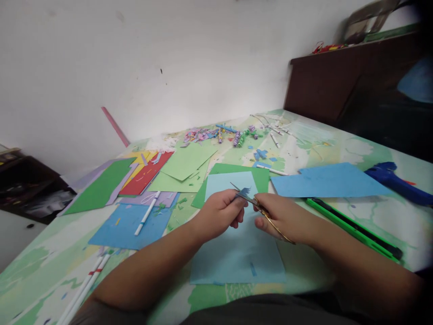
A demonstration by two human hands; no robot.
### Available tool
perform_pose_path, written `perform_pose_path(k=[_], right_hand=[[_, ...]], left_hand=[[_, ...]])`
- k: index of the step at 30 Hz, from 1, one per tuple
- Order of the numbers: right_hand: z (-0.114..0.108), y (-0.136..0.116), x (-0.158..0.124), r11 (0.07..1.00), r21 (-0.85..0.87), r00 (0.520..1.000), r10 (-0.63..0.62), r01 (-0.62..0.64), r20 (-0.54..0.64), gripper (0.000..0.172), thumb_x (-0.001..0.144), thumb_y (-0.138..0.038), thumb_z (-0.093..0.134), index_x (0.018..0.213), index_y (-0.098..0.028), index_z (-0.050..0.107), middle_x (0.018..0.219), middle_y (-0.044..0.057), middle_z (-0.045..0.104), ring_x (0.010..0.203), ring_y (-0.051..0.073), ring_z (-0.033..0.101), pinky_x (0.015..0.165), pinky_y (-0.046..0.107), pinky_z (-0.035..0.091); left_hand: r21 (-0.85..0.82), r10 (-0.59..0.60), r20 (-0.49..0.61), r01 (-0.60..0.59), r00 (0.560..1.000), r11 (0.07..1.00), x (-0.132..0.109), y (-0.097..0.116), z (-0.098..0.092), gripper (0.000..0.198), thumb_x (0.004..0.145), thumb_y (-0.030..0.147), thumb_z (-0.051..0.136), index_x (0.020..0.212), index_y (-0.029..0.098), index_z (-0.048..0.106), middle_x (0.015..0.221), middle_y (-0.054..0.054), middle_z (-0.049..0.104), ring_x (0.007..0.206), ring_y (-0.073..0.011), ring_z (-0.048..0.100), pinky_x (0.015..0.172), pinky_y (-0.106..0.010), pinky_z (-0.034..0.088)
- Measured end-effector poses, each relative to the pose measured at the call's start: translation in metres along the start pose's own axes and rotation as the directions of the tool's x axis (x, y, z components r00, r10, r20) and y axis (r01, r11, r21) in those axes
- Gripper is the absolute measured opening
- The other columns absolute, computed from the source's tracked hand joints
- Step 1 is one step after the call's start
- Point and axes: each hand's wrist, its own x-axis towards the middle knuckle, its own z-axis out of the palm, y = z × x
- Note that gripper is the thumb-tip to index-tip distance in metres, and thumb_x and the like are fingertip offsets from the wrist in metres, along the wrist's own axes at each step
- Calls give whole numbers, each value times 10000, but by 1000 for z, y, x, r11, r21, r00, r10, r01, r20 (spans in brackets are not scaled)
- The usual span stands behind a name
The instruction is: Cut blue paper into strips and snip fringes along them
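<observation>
My left hand (226,208) is closed in a pinch on a small piece of blue paper (244,192) whose upper edge is cut into a fringe. In my right hand (282,215) is a pair of scissors (267,216) with gold-coloured handles, fingers wrapped around the loops. The blades reach left across the fringed paper, their tips slightly apart. Both hands are above a light blue sheet (237,257), which has a small blue scrap (253,269) near its front edge. A green sheet (223,171) lies partly under the light blue paper.
Blue sheets (331,180), a green cutter (355,230) and a dark blue tool (399,180) lie to the right. Coloured sheets (149,174) and white sticks (147,214) are on the left. Paper scraps (199,135) and curled paper pieces (240,136) sit near the wall.
</observation>
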Motion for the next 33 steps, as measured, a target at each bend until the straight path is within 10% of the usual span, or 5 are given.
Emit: perform_pose_path(k=[15,33], right_hand=[[3,0,1,978,-209,998,-7,-8,-70,414,753,-589,403,724,-181,466,636,21,498,555,148,431,490,241,244],[2,2,2,982,-188,996,-32,16,-81,401,739,-588,424,735,-188,459,648,21,499,560,146,429,499,244,257]], left_hand=[[137,97,52,-103,994,985,-4,5,-5,231,813,242,363,621,155,457,491,53,474,427,-45,448,474,-182,373],[-185,18,72,-4,997,983,-6,5,-11,191,768,314,447,688,151,506,508,39,515,414,-58,465,440,-192,391]])
